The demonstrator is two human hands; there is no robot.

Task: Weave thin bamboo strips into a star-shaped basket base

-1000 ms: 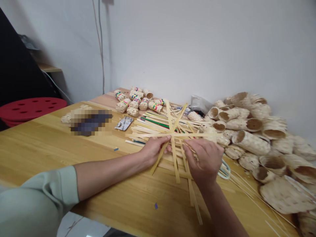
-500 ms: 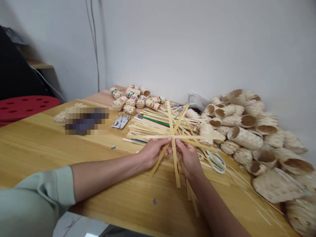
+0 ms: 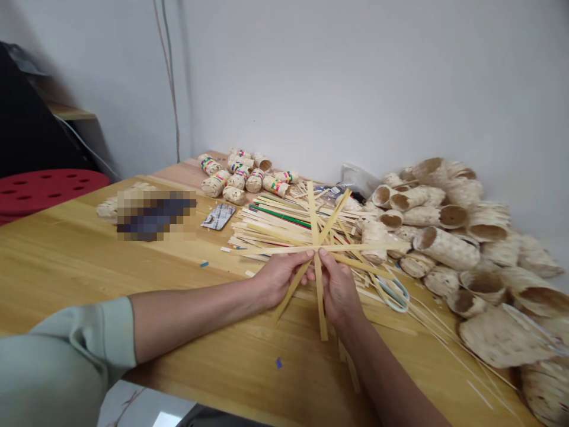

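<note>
Several pale bamboo strips cross one another in a star shape above the table, their ends fanning out in all directions. My left hand pinches the star just left of its crossing point, thumb on top. From the right, my right hand grips it in the same way, its thumb close to the crossing. Both hands are closed on the strips, and the fingers underneath are mostly hidden. Beyond the star lies a heap of loose strips, a few of them green or blue. Scissors with pale handles rest right of my right hand.
Woven bamboo tubes are piled along the right side. Smaller woven pieces with coloured bands sit at the back of the wooden table. A silver packet lies left of the strips. A red stool stands far left.
The hands and the star of strips have shifted very slightly right in the view. Both hands keep their grip near the crossing.
</note>
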